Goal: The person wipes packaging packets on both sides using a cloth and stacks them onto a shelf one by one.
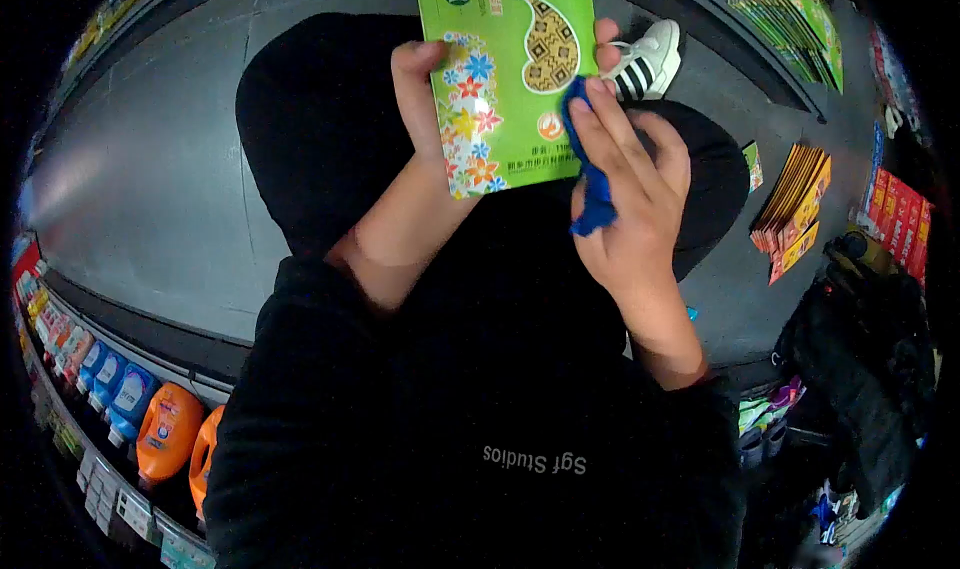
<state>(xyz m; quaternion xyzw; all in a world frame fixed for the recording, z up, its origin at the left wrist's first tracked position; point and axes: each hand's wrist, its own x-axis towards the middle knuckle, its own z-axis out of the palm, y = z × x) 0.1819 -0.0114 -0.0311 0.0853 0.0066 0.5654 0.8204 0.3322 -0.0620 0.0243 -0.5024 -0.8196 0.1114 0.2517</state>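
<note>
My left hand [415, 99] grips a flat green packet [510, 149] from behind. Its thumb lies on the packet's left edge, and fingertips show at the right edge. Bright flowers and printed characters cover the packet's front, along with a sole-shaped patch of patterned brown. A crumpled blue cloth [597, 204] is under the fingers of my right hand [635, 179], pressed against the packet's lower right edge. The packet's back and most of my left fingers are hidden.
Stacked green packets [790, 29] stand at the upper right, with orange packets [795, 204] on the grey floor [150, 119] below them. Orange detergent bottles [170, 431] and blue ones line a shelf at lower left. A black bag-like bundle [850, 359] lies right.
</note>
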